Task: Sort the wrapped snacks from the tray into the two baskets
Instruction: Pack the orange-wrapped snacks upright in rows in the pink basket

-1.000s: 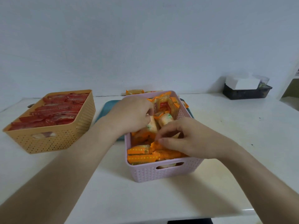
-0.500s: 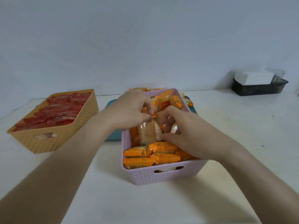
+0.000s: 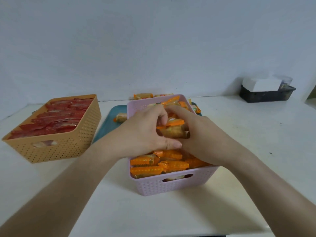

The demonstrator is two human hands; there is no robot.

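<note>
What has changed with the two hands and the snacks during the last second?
The right hand moved from the front of the pink basket to its middle and met the left hand. Together the hands now grip a bundle of orange-wrapped snacks there. The pink basket, the tan basket of red snacks and the teal tray stayed in place.

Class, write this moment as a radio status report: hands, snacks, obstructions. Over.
Over pink basket, left hand and right hand grip orange-wrapped snacks. Basket nearly full. One loose snack on teal tray behind; others partly hidden.
</note>
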